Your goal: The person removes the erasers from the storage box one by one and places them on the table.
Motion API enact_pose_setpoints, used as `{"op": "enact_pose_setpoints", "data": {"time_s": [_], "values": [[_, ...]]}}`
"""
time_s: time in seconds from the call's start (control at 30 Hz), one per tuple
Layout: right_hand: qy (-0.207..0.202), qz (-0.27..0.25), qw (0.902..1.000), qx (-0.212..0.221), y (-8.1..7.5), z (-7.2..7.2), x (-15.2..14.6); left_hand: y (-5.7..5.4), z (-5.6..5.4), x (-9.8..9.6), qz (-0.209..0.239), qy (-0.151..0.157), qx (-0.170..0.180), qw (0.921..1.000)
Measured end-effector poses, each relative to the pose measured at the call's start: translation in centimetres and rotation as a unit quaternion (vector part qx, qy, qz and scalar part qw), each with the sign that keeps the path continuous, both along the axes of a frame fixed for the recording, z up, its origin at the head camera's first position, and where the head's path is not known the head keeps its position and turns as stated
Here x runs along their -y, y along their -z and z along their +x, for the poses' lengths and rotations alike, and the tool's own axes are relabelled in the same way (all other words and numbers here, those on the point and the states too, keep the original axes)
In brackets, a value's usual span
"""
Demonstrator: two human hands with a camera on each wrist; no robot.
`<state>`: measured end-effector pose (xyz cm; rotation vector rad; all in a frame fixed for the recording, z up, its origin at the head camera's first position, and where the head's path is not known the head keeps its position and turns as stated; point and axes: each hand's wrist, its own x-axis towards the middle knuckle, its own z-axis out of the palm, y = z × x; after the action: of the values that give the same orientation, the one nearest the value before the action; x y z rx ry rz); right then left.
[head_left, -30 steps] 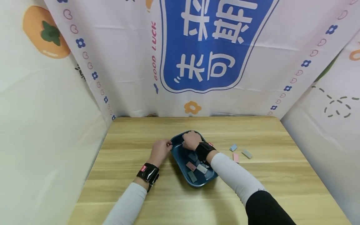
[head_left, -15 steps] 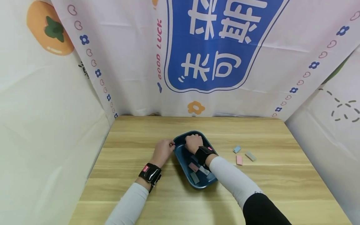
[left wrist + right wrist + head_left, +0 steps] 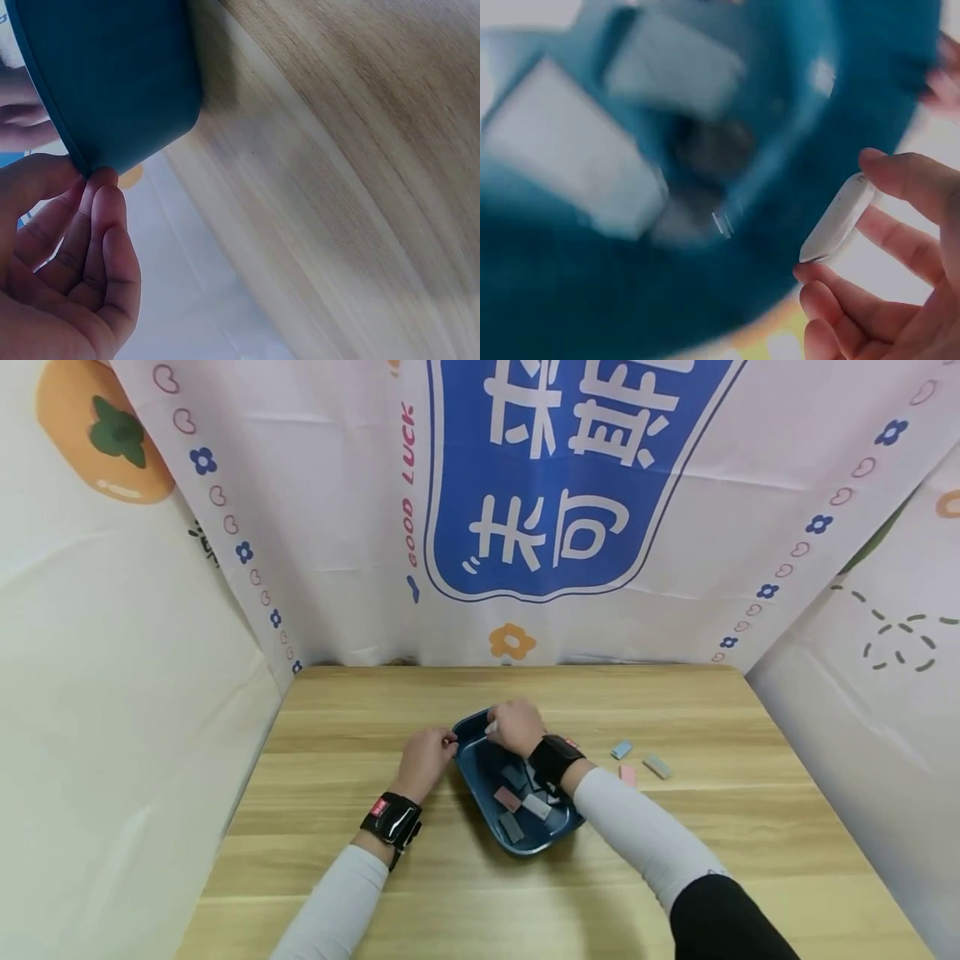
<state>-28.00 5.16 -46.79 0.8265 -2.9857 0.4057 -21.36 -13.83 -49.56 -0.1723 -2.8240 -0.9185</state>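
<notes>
A dark blue plastic basin (image 3: 480, 770) stands on the table, with several small flat blocks inside, among them a pink block (image 3: 507, 798), a white block (image 3: 536, 807) and a grey block (image 3: 511, 827). My left hand (image 3: 422, 764) pinches the basin's rim at its far left corner; the left wrist view shows thumb and fingertips on the rim (image 3: 56, 112). Over the far end of the basin, my right hand (image 3: 519, 727) holds a small white block with rounded edges (image 3: 838, 217) between thumb and fingers. The right forearm hides part of the basin's right side.
To the basin's right, a light blue block (image 3: 622, 749), a pink block (image 3: 627, 775) and a grey-green block (image 3: 657, 767) lie on the wooden table (image 3: 337, 710). A printed cloth (image 3: 345, 568) hangs behind the table's far edge, with white cloth at both sides.
My right hand has risen from inside the basin to its far rim, and a white block now shows at its fingers. My left hand stays on the rim.
</notes>
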Motion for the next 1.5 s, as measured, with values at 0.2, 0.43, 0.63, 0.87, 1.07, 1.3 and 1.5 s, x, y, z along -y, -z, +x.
{"op": "enact_pose_setpoints", "data": {"time_s": [0.2,0.43,0.63,0.87,1.07,1.3,1.5], "values": [[0.06,-0.027,0.9978,-0.003,-3.8,-2.0,-6.5,-0.3,0.1,0.5,0.008,-0.002,0.004,1.0],[0.134,0.005,0.9897,0.049,-0.7,-2.2,-15.1,-0.4,-0.1,0.1,0.001,0.002,0.013,0.9999],[0.132,0.015,0.9884,0.073,4.1,-1.4,-17.7,-0.5,-0.1,-0.4,0.0,0.003,0.019,0.9998],[0.129,0.021,0.9895,0.063,4.2,-1.1,-17.4,-0.6,0.0,-0.5,-0.002,0.0,0.013,0.9999],[0.099,0.015,0.9949,0.015,-0.1,-1.4,-14.3,-0.7,-0.1,0.1,-0.012,-0.003,0.017,0.9998],[0.01,0.019,0.9991,-0.035,-3.6,-1.7,-6.7,-1.2,-0.4,0.5,-0.027,0.001,-0.002,0.9996],[-0.036,0.035,0.9983,0.027,-1.8,-0.4,-1.9,-0.8,0.0,-0.6,-0.025,0.006,-0.007,0.9996]]}}
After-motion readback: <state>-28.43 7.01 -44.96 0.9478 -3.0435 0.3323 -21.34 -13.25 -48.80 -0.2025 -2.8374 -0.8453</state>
